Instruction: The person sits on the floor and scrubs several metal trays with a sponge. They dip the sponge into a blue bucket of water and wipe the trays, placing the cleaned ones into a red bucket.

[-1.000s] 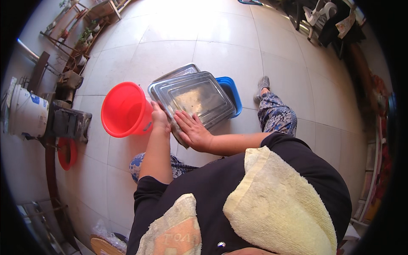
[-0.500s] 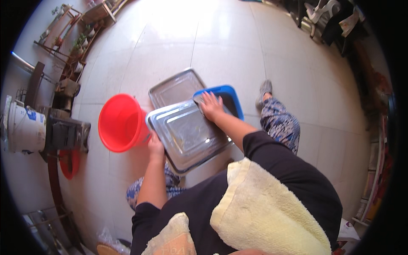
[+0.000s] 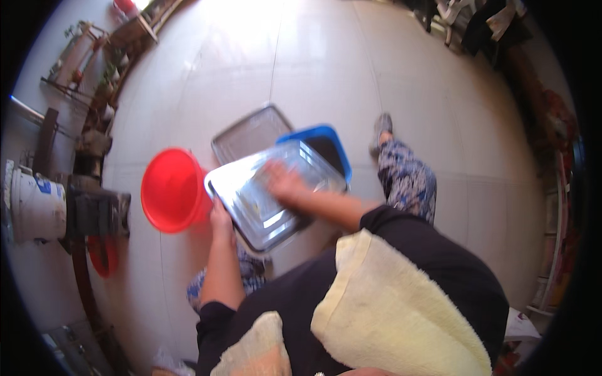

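Observation:
A shiny rectangular metal tray (image 3: 288, 216) is tilted over my lap, its stepped rectangular face toward me. My left hand (image 3: 219, 220) grips its left edge, with the fingers partly out of sight behind it. Over the middle of the tray my right hand (image 3: 283, 183) is smeared by motion, and whether anything is under its palm is hidden. Just beyond the tray stands a blue basin (image 3: 343, 152) with a dark inside, partly covered by the tray. A second metal tray (image 3: 251, 133) lies on the floor behind. To the left of my left hand stands a red bucket (image 3: 170, 191).
A white bucket (image 3: 37, 203) sits by a dark stand (image 3: 100, 203) at the left wall. Potted plants (image 3: 113, 72) line the far left. My outstretched leg (image 3: 407, 178) is on the right. A yellow towel (image 3: 395, 307) hangs over my front.
My right hand has moved left and nearer, from the tray's far right corner to its middle. My left hand still holds the tray's left edge.

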The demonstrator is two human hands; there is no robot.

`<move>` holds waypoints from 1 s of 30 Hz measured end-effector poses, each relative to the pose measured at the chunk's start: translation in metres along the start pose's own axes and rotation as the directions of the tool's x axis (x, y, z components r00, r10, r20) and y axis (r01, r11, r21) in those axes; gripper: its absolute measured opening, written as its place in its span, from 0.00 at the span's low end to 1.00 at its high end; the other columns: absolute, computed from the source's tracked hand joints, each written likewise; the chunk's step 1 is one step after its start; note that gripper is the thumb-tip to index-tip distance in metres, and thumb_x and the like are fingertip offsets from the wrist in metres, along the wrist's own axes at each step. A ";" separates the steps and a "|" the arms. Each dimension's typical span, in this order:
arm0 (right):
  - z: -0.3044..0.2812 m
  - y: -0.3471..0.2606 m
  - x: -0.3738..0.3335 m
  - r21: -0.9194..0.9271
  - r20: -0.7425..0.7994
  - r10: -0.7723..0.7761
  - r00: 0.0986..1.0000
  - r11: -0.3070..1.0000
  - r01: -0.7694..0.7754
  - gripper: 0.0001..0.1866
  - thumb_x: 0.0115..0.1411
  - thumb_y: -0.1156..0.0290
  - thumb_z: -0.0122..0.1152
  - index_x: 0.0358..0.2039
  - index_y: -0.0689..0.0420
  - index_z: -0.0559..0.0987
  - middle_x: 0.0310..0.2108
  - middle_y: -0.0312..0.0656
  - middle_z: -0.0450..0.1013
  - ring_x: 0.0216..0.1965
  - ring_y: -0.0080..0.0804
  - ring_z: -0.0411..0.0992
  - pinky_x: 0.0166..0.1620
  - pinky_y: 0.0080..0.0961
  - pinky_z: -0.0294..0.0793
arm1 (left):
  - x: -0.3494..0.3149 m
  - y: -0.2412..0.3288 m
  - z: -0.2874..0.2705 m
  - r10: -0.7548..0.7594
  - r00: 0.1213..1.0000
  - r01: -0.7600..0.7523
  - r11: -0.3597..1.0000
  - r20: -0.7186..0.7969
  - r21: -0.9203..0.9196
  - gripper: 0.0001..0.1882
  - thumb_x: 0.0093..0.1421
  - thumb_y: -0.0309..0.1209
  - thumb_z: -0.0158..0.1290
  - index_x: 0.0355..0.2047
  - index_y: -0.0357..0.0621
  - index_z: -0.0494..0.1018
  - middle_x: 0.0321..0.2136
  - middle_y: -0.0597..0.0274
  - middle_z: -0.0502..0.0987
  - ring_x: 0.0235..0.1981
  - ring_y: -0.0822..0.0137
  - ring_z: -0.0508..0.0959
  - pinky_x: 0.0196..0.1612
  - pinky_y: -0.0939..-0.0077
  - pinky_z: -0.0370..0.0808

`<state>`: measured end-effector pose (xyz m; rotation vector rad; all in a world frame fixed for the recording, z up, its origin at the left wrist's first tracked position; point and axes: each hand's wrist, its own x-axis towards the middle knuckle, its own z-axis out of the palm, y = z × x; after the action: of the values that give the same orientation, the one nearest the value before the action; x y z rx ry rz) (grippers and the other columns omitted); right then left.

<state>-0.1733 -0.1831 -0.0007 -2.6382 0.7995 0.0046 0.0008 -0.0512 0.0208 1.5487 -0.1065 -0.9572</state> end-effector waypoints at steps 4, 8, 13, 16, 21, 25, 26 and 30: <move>0.035 0.085 -0.030 0.209 -0.085 0.492 0.867 0.859 -0.467 0.27 0.65 0.57 0.37 0.61 0.55 0.61 0.69 0.46 0.41 0.70 0.45 0.37 0.64 0.62 0.39 | -0.009 0.006 0.006 -0.021 0.999 0.023 0.997 -0.023 0.073 0.31 0.68 0.49 0.35 0.49 0.30 0.68 0.45 0.53 0.75 0.44 0.64 0.74 0.49 0.71 0.69; -0.025 -0.040 -0.041 0.230 0.123 0.085 0.989 0.967 -0.112 0.29 0.62 0.60 0.39 0.62 0.60 0.59 0.68 0.50 0.44 0.69 0.40 0.41 0.65 0.55 0.43 | 0.006 -0.006 -0.005 -0.053 0.996 0.058 0.996 -0.073 0.060 0.31 0.68 0.50 0.35 0.49 0.30 0.69 0.43 0.53 0.75 0.42 0.63 0.76 0.46 0.70 0.71; -0.012 -0.098 -0.052 0.265 -0.047 -0.215 0.975 0.939 0.220 0.32 0.63 0.56 0.38 0.65 0.56 0.53 0.68 0.45 0.46 0.69 0.38 0.42 0.67 0.50 0.37 | 0.020 -0.021 -0.014 -0.219 0.975 0.220 0.955 0.027 -0.198 0.31 0.68 0.50 0.35 0.49 0.31 0.68 0.44 0.51 0.75 0.42 0.61 0.76 0.45 0.67 0.73; -0.007 -0.047 -0.088 0.228 0.003 -0.221 0.975 0.950 0.214 0.32 0.64 0.56 0.38 0.66 0.55 0.52 0.68 0.43 0.46 0.69 0.37 0.42 0.67 0.49 0.36 | 0.016 -0.015 -0.010 -0.172 0.985 0.173 0.984 -0.018 0.046 0.30 0.68 0.50 0.34 0.52 0.33 0.66 0.48 0.50 0.74 0.47 0.59 0.75 0.50 0.67 0.71; 0.036 0.090 -0.112 0.035 -0.022 0.229 0.973 0.973 -0.228 0.33 0.64 0.55 0.38 0.67 0.54 0.49 0.69 0.41 0.43 0.69 0.37 0.41 0.66 0.52 0.38 | 0.006 -0.009 -0.014 -0.283 0.958 0.286 0.956 -0.042 0.060 0.32 0.68 0.52 0.33 0.52 0.34 0.67 0.49 0.49 0.73 0.48 0.56 0.74 0.53 0.62 0.69; 0.042 0.091 -0.059 0.014 -0.066 0.398 0.915 0.917 -0.398 0.34 0.65 0.52 0.33 0.67 0.56 0.49 0.69 0.41 0.41 0.70 0.35 0.37 0.67 0.51 0.32 | 0.003 -0.011 -0.011 -0.309 0.944 0.320 0.942 -0.112 0.102 0.33 0.67 0.54 0.33 0.51 0.34 0.69 0.47 0.50 0.74 0.47 0.56 0.75 0.52 0.63 0.70; 0.024 0.059 -0.037 0.165 0.048 0.420 0.906 0.892 -0.422 0.34 0.65 0.52 0.30 0.67 0.57 0.48 0.70 0.42 0.39 0.70 0.35 0.35 0.67 0.49 0.30 | 0.004 -0.014 -0.018 -0.306 0.941 0.322 0.941 -0.143 0.107 0.33 0.67 0.55 0.33 0.50 0.35 0.69 0.47 0.50 0.74 0.47 0.57 0.75 0.52 0.63 0.70; 0.031 -0.063 0.012 0.232 0.042 -0.144 0.989 0.964 0.131 0.36 0.63 0.52 0.35 0.66 0.58 0.49 0.69 0.46 0.40 0.70 0.39 0.35 0.68 0.45 0.29 | 0.025 -0.045 -0.032 -0.197 0.960 0.224 0.967 -0.199 0.122 0.34 0.67 0.55 0.33 0.50 0.34 0.70 0.45 0.51 0.75 0.45 0.58 0.76 0.50 0.65 0.71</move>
<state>-0.1264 -0.1302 -0.0078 -2.4565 0.5592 -0.0442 0.0167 -0.0294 -0.0331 1.8014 0.1275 -0.9827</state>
